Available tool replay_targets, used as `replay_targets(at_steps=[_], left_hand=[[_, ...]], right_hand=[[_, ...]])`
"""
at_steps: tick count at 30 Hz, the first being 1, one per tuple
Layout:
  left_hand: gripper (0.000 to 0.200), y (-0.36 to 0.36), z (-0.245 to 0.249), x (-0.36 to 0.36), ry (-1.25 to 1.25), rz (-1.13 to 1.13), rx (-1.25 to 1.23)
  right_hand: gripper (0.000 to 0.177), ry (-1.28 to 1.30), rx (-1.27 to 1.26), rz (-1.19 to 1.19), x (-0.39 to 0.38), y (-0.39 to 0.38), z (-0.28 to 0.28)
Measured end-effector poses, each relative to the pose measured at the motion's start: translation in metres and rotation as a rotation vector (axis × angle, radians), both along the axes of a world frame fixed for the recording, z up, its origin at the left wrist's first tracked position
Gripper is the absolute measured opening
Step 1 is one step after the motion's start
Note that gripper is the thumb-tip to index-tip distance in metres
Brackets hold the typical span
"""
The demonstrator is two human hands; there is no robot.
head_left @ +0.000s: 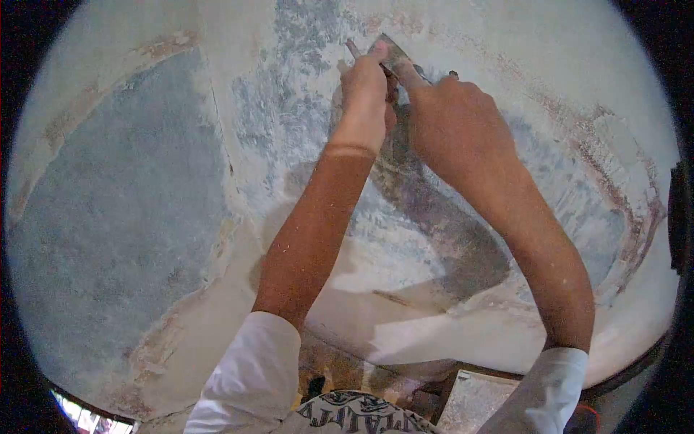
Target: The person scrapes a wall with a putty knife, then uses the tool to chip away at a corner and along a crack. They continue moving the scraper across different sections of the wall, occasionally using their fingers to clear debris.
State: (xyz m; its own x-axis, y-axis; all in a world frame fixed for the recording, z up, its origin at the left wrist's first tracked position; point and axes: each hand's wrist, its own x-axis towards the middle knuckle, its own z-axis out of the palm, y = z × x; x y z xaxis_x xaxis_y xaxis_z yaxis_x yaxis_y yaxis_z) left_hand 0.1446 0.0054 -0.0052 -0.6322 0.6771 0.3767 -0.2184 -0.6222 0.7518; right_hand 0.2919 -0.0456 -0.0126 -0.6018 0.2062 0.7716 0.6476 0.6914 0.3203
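Note:
Both my hands are raised to a wall patched with white and grey plaster (253, 119). My right hand (463, 123) is closed around a putty knife, its index finger stretched along the blade (396, 49), which lies at the wall. Just left of it, my left hand (365, 87) is closed on a flat, blade-like tool (352, 48). Only a narrow grey edge of that tool shows past the fingers, so its exact kind is hidden. The two hands are close together near the top of the view.
A smooth grey patch (123, 195) with a rough, chipped border fills the left. Broken plaster (629, 195) edges the right side. Below, a pale, dusty flat panel (477, 401) stands near my right sleeve. A bright opening (87, 419) shows at lower left.

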Motion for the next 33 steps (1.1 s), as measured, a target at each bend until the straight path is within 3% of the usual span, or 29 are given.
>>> replay_targets(at_steps=[3,4,6,7,11,13,15,18,21,24,27,30,33], left_hand=[[0.026,0.020,0.003,-0.030,-0.017,-0.132,0.077],[0.029,0.020,0.005,-0.043,-0.007,-0.210,-0.042],[0.031,0.022,-0.003,-0.046,0.123,-0.142,0.015],[0.031,0.020,-0.007,-0.043,0.186,-0.112,0.041],[0.026,0.013,-0.005,-0.022,-0.050,-0.158,0.028],[0.027,0.012,-0.005,-0.021,-0.087,-0.219,0.087],[0.029,0.015,-0.002,-0.012,-0.107,-0.122,0.147],[0.034,0.015,-0.002,-0.010,-0.109,-0.021,0.088],[0.035,0.012,0.000,-0.010,-0.063,0.024,0.069],[0.033,0.012,0.003,-0.018,0.020,0.062,0.058],[0.032,0.011,0.004,-0.019,0.045,0.089,0.034],[0.039,0.001,0.003,-0.010,0.120,0.210,-0.083],[0.044,0.019,0.009,-0.029,0.227,0.325,-0.136]], right_hand=[[0.021,0.022,-0.031,0.062,-0.018,0.010,0.006],[0.020,-0.009,-0.057,0.052,-0.016,0.004,0.005],[0.035,-0.066,-0.120,0.036,-0.012,-0.013,-0.001],[0.034,-0.056,-0.122,0.047,-0.012,-0.012,0.000],[0.038,0.000,-0.194,0.147,-0.002,-0.008,-0.003],[0.044,0.111,-0.200,0.351,0.000,-0.004,-0.010],[0.050,0.296,-0.160,0.660,-0.001,0.008,-0.027],[0.056,0.480,-0.396,0.663,-0.010,0.010,-0.038],[0.055,0.373,-0.436,0.614,-0.010,0.016,-0.043],[0.058,0.527,-0.515,0.653,-0.024,0.019,-0.044],[0.058,0.600,-0.463,0.769,-0.033,0.029,-0.050],[0.059,0.571,-0.608,0.785,-0.030,0.025,-0.049],[0.059,0.538,-0.512,0.707,-0.030,0.032,-0.045]])
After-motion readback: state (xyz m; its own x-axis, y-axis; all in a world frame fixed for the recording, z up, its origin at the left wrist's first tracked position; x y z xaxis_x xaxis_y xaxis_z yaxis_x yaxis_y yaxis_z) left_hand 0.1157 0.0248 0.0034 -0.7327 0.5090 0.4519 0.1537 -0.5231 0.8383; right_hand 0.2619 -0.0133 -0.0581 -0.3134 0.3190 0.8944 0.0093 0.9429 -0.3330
